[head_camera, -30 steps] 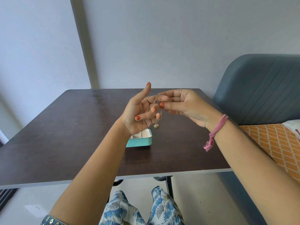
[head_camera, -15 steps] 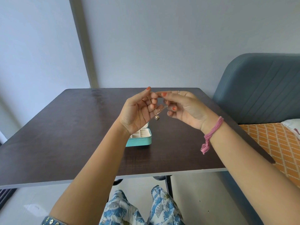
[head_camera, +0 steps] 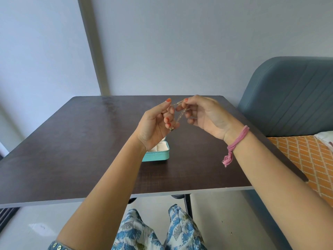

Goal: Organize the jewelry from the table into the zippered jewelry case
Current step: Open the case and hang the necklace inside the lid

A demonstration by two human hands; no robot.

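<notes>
Stretching chain wider than before, hands lifted apart

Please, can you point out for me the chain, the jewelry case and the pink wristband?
chain [head_camera: 180, 115]: head view, on the strand hanging between the hands.
jewelry case [head_camera: 156, 157]: head view, on its teal front wall.
pink wristband [head_camera: 238, 139]: head view, on the threads at the wrist.

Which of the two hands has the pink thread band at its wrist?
The right hand: pink threads circle its wrist, loose ends hanging. The left hand has a bare wrist. Both pinch the chain above the case.
</notes>
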